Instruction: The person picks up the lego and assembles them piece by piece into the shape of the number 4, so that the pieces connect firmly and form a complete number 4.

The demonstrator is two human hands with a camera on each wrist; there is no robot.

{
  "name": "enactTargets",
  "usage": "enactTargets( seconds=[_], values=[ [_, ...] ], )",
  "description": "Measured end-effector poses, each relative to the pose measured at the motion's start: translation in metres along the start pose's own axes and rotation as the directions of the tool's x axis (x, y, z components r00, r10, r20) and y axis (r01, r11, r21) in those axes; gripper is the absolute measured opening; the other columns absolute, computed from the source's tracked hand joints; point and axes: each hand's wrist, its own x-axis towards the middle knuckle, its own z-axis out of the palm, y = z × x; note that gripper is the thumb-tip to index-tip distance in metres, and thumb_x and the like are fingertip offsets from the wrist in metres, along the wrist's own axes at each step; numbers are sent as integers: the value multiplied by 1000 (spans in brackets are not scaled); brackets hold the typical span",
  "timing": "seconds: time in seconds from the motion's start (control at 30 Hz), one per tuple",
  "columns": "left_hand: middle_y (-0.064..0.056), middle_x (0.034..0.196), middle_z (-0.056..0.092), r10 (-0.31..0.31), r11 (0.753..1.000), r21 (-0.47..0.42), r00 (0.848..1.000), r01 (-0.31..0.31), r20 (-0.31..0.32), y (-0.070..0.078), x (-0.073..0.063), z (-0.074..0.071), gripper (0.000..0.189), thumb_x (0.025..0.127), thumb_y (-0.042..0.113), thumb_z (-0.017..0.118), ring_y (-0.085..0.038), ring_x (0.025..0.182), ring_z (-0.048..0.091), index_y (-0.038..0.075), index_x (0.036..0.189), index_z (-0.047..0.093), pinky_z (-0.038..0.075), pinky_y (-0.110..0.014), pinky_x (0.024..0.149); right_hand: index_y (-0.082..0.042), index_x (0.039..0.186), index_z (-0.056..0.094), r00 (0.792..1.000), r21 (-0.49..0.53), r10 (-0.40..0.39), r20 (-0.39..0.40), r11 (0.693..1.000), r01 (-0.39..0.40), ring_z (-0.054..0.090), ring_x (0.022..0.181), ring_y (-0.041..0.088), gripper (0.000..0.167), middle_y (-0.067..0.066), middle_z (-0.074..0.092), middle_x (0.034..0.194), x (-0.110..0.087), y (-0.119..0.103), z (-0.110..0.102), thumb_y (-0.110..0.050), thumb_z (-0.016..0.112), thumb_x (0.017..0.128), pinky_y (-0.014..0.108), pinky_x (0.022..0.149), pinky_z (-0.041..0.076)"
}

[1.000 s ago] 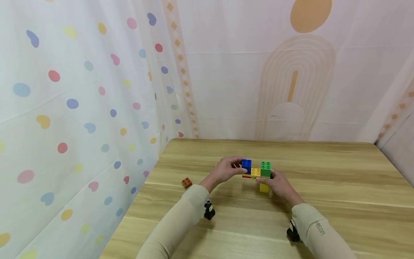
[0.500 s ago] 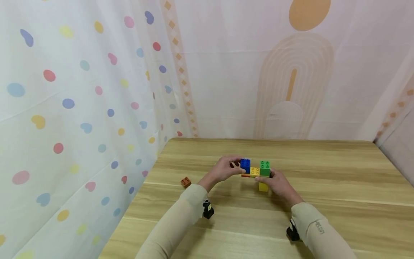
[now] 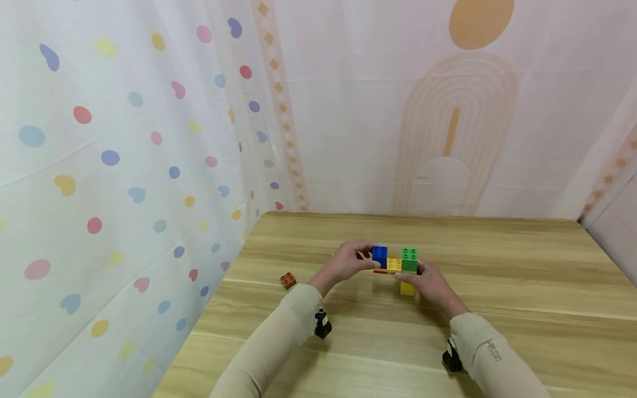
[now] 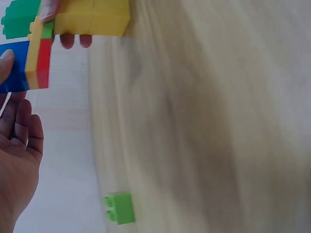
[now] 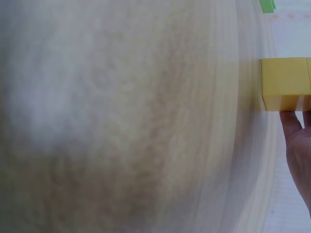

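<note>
Both hands hold one stack of toy building bricks over the table. My left hand (image 3: 345, 262) pinches the blue brick (image 3: 380, 256) on its left end, thumb on the near face. At the other end, my right hand (image 3: 432, 283) grips below the green brick (image 3: 410, 258), its thumb along the long yellow piece (image 3: 394, 265) that bridges the two. Two yellow bricks (image 4: 92, 17) form a column under the green end, with right-hand fingertips showing beyond it in the left wrist view. A red piece (image 4: 43, 63) and a light green piece (image 4: 47, 30) lie against the bridge's underside.
An orange-brown brick (image 3: 287, 280) lies on the wooden table (image 3: 522, 265) left of the left forearm. The left wrist view shows a lime green brick (image 4: 120, 208) on the table. Polka-dot curtain (image 3: 124, 193) hangs at the left, and a patterned curtain (image 3: 348, 138) behind the table.
</note>
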Motion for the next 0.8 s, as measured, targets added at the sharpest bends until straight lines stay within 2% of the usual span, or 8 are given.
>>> enactTargets(
  seconds=[0.1, 0.3, 0.57, 0.8],
  values=[
    [3, 98, 65, -21, 999, -29, 1000, 21, -16, -2, -1, 3, 38, 89, 23, 77, -15, 92, 56, 13, 125, 69, 50, -29, 78, -2, 126, 60, 1000, 3, -7, 2, 1000, 7, 56, 101, 21, 57, 11, 67, 118, 0, 0, 1, -45, 71, 91, 42, 93, 43],
    [2, 99, 65, -1, 1000, -19, 999, 1, -34, 0, -2, 4, 38, 90, 22, 76, -16, 92, 56, 11, 125, 68, 50, -30, 79, -1, 127, 60, 1000, 7, -23, 2, 1000, 23, 56, 104, 22, 56, 12, 66, 121, -1, 0, 1, -44, 70, 92, 44, 96, 41],
    [0, 100, 64, -7, 999, -39, 999, 5, -45, 1, -2, 6, 41, 89, 21, 76, -17, 92, 56, 10, 127, 66, 50, -30, 80, -2, 125, 61, 1000, 25, -24, -5, 999, 24, 56, 104, 23, 55, 12, 66, 120, 0, 2, 1, -43, 71, 91, 44, 96, 40],
    [0, 100, 62, -24, 999, -37, 999, 23, -40, -4, -1, 11, 44, 88, 22, 78, -17, 86, 57, 12, 129, 66, 51, -29, 75, -1, 126, 61, 1000, 21, -27, -5, 999, 27, 56, 103, 22, 51, 11, 66, 119, 1, 4, 1, -39, 71, 93, 42, 95, 41]
  ],
)
